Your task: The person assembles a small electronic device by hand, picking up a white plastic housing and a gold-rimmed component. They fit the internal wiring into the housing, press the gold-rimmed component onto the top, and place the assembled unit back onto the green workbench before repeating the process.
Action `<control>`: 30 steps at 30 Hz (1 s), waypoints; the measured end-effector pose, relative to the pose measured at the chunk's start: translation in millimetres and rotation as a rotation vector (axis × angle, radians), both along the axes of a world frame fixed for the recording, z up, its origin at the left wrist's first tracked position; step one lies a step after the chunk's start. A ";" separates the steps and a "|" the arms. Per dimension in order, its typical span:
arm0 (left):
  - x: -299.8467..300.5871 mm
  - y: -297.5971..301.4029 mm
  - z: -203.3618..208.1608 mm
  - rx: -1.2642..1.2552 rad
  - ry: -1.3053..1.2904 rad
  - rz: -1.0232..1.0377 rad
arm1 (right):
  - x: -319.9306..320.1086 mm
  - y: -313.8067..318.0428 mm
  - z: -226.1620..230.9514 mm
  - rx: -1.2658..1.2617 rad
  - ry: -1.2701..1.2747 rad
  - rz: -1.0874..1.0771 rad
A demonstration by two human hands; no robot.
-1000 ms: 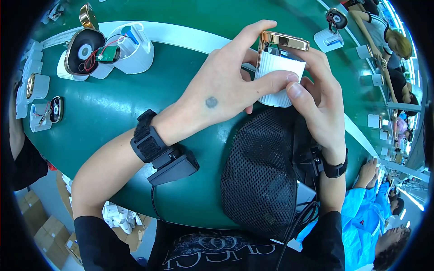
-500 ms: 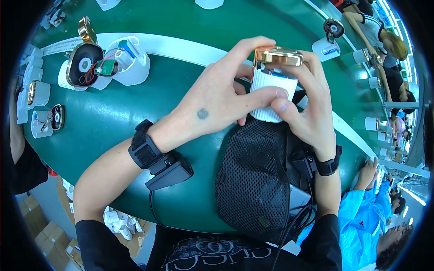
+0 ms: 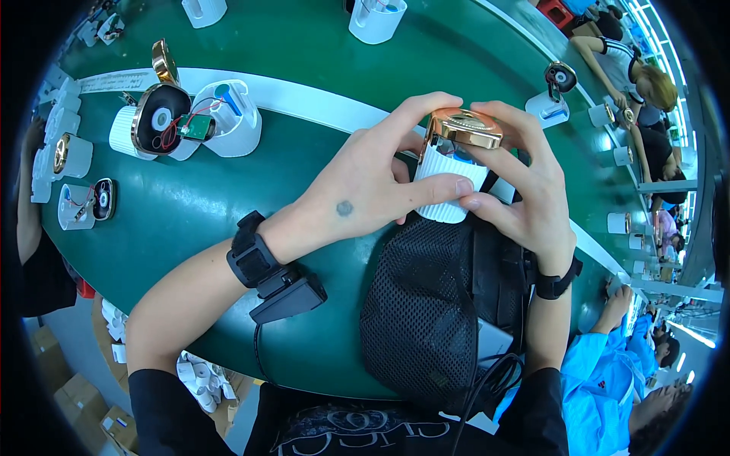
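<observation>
L hand point(image 3: 361, 178) & R hand point(image 3: 534, 205) clasp white ribbed housing point(image 3: 447, 167) btwn them, neither closer; its long axis runs approx. upright in view, gold lid point(image 3: 467, 128) at top end, tilted (gap showing under near edge).

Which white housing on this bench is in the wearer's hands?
The gold-capped white housing, held between the left hand and right hand; the other white housings on the green table touch neither.

Large pale lettering point(image 3: 351, 439) is displayed across the near black shirt point(image 3: 357, 418), while the far-left white strip's point(image 3: 163, 78) faint markings point(image 3: 114, 81) can't be made out!
</observation>
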State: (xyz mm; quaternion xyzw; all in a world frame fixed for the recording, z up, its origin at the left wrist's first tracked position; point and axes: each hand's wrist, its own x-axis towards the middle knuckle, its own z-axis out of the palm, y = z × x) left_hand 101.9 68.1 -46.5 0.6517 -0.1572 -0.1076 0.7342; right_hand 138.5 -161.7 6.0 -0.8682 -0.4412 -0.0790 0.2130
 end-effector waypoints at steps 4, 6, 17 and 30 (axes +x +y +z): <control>-0.5 0.2 3.3 -0.029 0.025 0.019 | 5.2 -6.3 5.6 0.030 -0.163 0.130; -0.3 -0.6 3.7 -0.030 0.027 0.029 | 5.0 -9.0 3.9 0.110 -0.170 0.118; 0.3 -0.7 6.2 -0.066 0.069 0.041 | -3.7 6.7 -4.0 0.121 0.066 0.008; 0.9 2.9 5.8 -0.061 0.063 0.008 | 0.3 8.6 -12.4 0.183 0.120 0.045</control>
